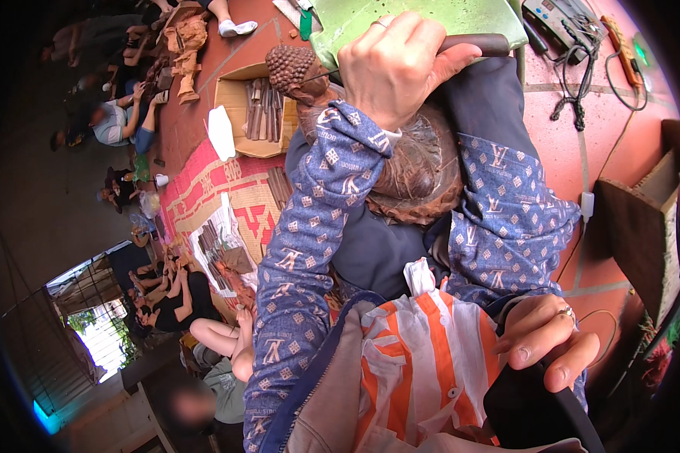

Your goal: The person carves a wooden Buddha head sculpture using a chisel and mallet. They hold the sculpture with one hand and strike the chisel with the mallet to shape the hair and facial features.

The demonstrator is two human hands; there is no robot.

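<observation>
A: Left hand?
B: Clenched round the tool.
A: Tool's axis?
B: Nearly level across the view — handle right, thin shaft pointing left at the wooden statue, by its head. Contact unclear.
A: Statue?
B: Between the trouser legs, slanting, head upper left.
A: Right hand?
B: Half-curled over a black object — can't tell if gripping.

Upper centre, the left grip holds a dark-handled tool over a brown carved statue; lower right, the right grip overlaps a black object.
</observation>
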